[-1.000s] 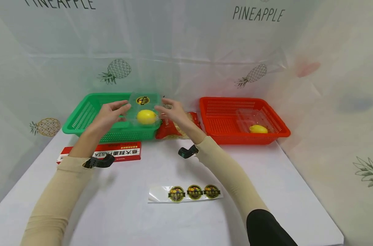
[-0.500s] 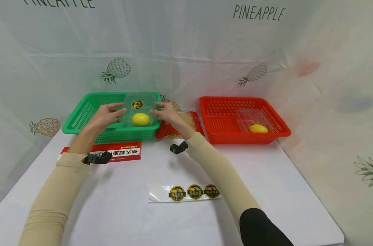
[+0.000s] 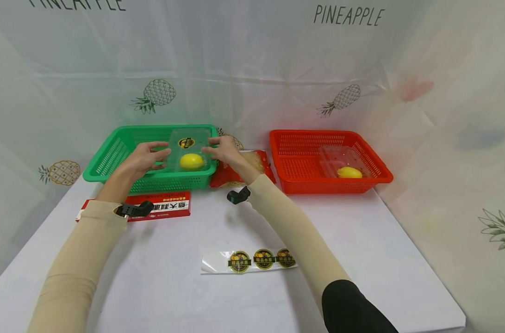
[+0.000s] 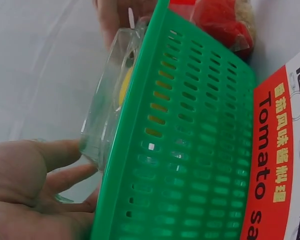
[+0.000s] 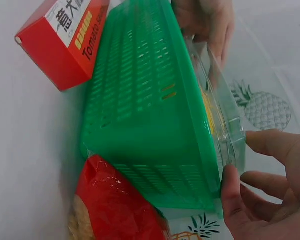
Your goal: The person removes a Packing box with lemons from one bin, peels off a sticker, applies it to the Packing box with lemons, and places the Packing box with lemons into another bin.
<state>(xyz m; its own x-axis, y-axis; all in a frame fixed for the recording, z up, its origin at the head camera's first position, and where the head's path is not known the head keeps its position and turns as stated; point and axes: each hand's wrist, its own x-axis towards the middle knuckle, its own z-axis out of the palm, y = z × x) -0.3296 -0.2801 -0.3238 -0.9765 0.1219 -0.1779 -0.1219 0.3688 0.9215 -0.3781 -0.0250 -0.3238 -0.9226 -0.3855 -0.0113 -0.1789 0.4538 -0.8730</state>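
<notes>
A clear plastic box (image 3: 175,155) with a yellow lemon (image 3: 191,161) inside and a round black-and-gold sticker (image 3: 186,143) on its lid lies in the right part of the green basket (image 3: 110,159). In both wrist views the box stands out above the basket's rim. My left hand (image 3: 144,159) holds the box's left side with its fingertips. On the opposite side, my right hand (image 3: 226,150) pinches the edge, the thumb low by the basket rim and a finger at the lid corner, as the right wrist view shows.
A red basket (image 3: 294,187) at the right holds another clear box (image 3: 331,159) with a lemon (image 3: 349,172). Between the baskets lies a red bag (image 3: 225,175). A red-and-white pasta carton (image 3: 173,206) sits before the green basket. Nearer is a sticker strip (image 3: 215,262).
Both hands have moved slightly left and lowered the box into the green basket. Over the last half second it has barely shifted. The other things have stayed put.
</notes>
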